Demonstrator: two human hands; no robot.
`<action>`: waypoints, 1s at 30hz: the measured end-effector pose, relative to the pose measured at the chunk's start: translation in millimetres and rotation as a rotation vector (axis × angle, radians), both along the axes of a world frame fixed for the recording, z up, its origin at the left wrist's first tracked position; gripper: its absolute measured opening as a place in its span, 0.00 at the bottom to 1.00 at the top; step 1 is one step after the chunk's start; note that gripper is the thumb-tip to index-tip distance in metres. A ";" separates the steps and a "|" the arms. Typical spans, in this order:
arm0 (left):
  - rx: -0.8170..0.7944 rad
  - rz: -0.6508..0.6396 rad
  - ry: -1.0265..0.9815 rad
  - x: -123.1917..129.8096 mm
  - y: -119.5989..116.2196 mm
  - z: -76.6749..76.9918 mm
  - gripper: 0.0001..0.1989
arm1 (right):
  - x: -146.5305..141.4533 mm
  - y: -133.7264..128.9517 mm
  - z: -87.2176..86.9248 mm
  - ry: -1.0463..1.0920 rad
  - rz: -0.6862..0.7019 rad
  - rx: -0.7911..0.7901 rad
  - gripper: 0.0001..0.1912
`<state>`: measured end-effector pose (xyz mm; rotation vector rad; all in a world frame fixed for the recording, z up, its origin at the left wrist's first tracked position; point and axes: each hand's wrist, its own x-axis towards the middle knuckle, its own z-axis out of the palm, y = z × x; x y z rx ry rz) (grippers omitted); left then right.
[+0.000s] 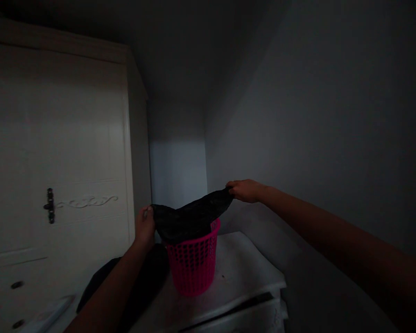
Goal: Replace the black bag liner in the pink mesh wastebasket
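Observation:
A black plastic bag (190, 216) is stretched between my two hands over a pink lattice basket (194, 268). Its lower part hangs inside the basket and shows dark through the upper holes. At the bag's left edge, my left hand (145, 226) is closed on the plastic beside the rim. My right hand (245, 190) pinches the opposite edge, held higher and apart from the rim. The basket stands upright on a white cabinet top (244, 259). The bag's bottom is hidden.
To the left stands a tall white wardrobe (90, 138) with a dark handle (50, 206). A dark rounded object (152, 273) lies left of the basket, partly behind my left forearm. A grey wall (315, 115) rises on the right. The room is dim.

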<state>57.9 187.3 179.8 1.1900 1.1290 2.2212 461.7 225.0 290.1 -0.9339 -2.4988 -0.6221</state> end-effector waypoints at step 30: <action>-0.059 -0.450 -0.097 0.4 -44.1 -23.6 0.39 | -1.1 -39.1 -48.4 0.902 0.365 -0.873 0.40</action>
